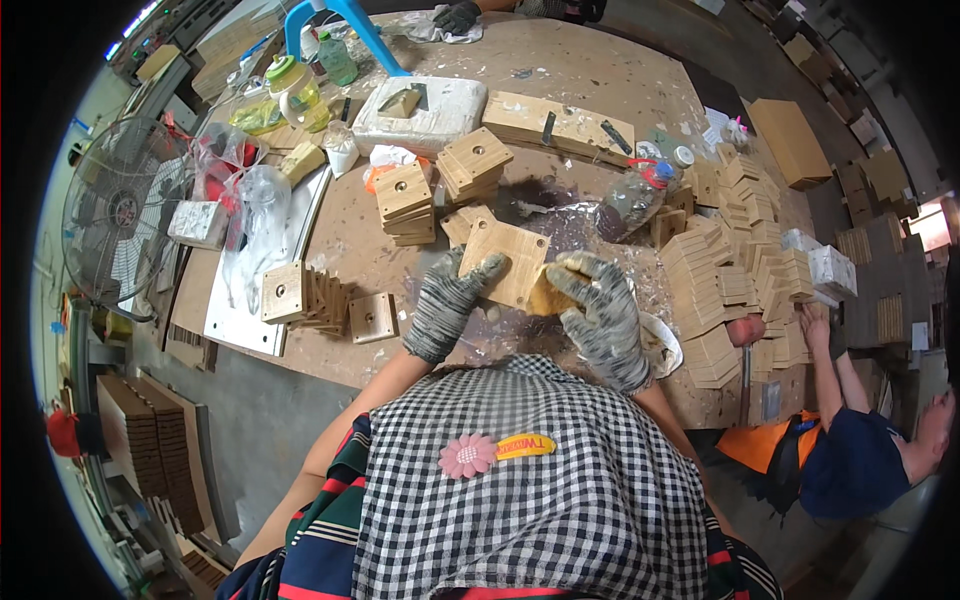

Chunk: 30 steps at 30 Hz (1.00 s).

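My left hand [447,303], in a grey knit glove, grips the left edge of a square wooden plate [503,258] with small holes near its corners. The gloved right hand [606,318] holds a yellow-brown pad [551,291], perhaps a sponge or folded cloth, against the plate's right edge. Just beyond the plate stand two stacks of similar wooden squares, a nearer stack [403,190] and a farther stack [474,158]. Left of my left hand are a leaning row of squares [290,292] and a single square [372,318].
Wooden pieces [705,300] crowd the table's right side beside a red-headed mallet [745,332]. A plastic bottle [632,200] lies beyond my right hand. A white block [420,112] and boards [550,122] sit farther back. Left is a fan [125,215]; at right, a person [865,455] reaches in.
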Motion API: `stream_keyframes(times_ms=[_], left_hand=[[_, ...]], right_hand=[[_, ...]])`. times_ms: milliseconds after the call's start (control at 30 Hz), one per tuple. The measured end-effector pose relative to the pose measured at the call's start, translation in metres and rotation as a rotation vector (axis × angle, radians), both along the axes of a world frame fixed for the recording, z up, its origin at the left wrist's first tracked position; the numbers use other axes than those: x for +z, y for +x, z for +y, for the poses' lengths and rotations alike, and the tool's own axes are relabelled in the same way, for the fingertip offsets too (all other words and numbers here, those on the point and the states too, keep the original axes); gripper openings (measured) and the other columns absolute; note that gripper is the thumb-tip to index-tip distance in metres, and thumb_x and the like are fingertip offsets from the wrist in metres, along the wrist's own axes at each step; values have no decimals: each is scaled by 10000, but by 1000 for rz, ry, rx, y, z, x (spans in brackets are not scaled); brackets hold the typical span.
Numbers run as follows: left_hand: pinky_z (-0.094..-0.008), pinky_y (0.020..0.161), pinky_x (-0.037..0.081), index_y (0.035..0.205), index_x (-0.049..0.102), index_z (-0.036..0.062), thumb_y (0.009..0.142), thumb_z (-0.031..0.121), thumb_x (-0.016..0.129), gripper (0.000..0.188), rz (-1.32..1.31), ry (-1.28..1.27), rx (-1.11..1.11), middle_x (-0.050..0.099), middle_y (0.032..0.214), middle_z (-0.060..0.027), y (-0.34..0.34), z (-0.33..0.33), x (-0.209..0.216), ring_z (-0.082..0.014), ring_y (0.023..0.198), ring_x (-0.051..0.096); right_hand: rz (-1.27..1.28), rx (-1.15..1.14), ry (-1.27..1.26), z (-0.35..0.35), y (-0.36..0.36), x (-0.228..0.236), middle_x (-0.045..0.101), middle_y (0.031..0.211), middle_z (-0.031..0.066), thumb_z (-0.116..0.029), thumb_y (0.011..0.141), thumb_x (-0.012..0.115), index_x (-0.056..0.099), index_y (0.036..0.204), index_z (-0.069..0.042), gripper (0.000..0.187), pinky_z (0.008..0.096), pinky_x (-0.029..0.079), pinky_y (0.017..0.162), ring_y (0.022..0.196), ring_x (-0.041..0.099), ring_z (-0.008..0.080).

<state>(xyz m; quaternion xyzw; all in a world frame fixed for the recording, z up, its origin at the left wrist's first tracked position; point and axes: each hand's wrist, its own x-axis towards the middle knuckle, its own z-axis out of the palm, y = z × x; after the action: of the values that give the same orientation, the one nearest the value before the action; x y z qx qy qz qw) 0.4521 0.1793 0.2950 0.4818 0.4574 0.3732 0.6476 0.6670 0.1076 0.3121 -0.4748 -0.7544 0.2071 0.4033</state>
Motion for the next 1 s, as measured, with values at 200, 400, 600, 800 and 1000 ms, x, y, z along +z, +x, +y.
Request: stream_keyframes(times_ms=[200, 400, 600, 800, 1000], left_hand=[[-229, 529, 481, 1051, 589, -18, 834, 371, 668, 452, 6, 44, -29, 635, 809, -71, 0, -4, 0, -106, 652, 606], [-263, 583, 522, 1061, 584, -32, 866, 290, 646, 382, 33, 233, -20, 645, 846, -93, -3, 0, -11, -134, 693, 631], [-270, 648, 529, 1073, 594, -45, 844, 233, 684, 371, 107, 155, -3, 660, 867, -110, 1, -1, -9, -146, 736, 637], [-270, 679, 540, 1212, 519, -44, 836, 186, 689, 473, 215, 361, -134, 662, 941, -92, 7, -7, -16, -126, 779, 628], [-264, 676, 541, 1224, 507, -42, 829, 165, 690, 482, 136, 276, -124, 655, 965, -93, 3, -13, -9, -120, 801, 628]], right_hand=[[20, -137, -20, 23, 12, 9, 504, 1246, 88, -77, 764, 622, 602, 1216, -84, 453, 335, 379, 1019, 1150, 472, 247], [185, -75, -91, 9, -3, 2, 521, 1219, 82, 4, 730, 604, 613, 1203, -89, 482, 334, 382, 1019, 1141, 482, 249], [148, -59, -38, 2, 1, 2, 497, 1249, 84, -54, 751, 635, 585, 1233, -75, 484, 323, 366, 1035, 1175, 464, 230], [528, 32, -191, 15, -29, 32, 467, 1255, 94, 26, 750, 596, 579, 1217, -22, 470, 315, 362, 1045, 1199, 449, 217], [260, -21, -86, 21, -29, 22, 477, 1246, 103, 65, 723, 567, 583, 1221, -41, 509, 314, 379, 1029, 1181, 460, 233]])
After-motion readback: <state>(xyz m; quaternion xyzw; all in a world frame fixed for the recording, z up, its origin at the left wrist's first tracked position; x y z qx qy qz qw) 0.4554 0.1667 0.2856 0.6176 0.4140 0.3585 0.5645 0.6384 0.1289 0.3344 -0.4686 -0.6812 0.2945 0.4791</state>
